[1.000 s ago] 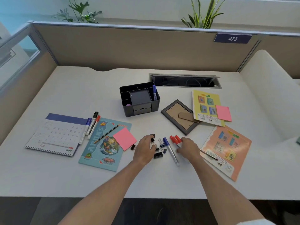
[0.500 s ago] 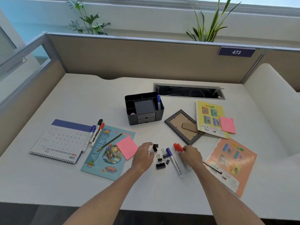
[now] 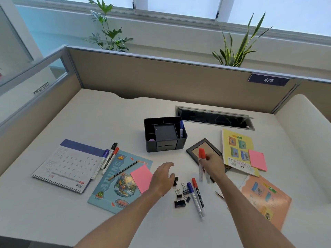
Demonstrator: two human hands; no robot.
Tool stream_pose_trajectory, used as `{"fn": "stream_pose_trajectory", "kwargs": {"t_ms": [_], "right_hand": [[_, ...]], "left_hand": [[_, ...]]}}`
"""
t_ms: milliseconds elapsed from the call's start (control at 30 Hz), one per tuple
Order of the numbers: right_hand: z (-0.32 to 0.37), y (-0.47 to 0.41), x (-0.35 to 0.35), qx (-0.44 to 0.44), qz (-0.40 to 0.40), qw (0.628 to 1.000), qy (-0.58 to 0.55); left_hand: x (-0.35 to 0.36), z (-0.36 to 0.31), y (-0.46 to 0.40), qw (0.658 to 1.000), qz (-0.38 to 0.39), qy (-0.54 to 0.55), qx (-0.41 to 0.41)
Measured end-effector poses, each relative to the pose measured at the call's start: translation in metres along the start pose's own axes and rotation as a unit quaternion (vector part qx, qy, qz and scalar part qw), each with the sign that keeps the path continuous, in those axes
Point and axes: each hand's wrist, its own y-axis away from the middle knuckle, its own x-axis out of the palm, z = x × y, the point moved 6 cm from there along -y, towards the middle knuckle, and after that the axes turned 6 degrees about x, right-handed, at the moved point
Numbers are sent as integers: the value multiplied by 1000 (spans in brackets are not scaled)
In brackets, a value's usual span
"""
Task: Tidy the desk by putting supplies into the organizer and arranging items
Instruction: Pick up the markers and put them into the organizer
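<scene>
Both forearms are bare up to the bottom edge of the view, with no sleeve showing. The left hand (image 3: 162,178) and right hand (image 3: 214,166) wear no rings, watch or gloves.

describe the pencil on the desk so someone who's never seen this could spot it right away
Start at the black desk organizer and look down-left to the teal illustrated booklet. The pencil lies diagonally across its upper part, just above the pink sticky note. It is thin and dark, unlike the thick capped markers beside the calendar.
</scene>
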Motion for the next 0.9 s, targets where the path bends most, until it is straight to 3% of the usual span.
{"fn": "stream_pose_trajectory", "kwargs": {"t_ms": [300, 567, 900], "right_hand": [[84, -45, -20, -27, -52, 988, -143], [113, -84, -8, -11, -90, 974, -208], [97, -104, 20, 17, -81, 984, -155]], "left_hand": [[-17, -7, -36, 999, -31, 16, 8], [-13, 22, -40, 999, -25, 27, -34], [-12, 50, -40, 997, -19, 33, -65]]}}
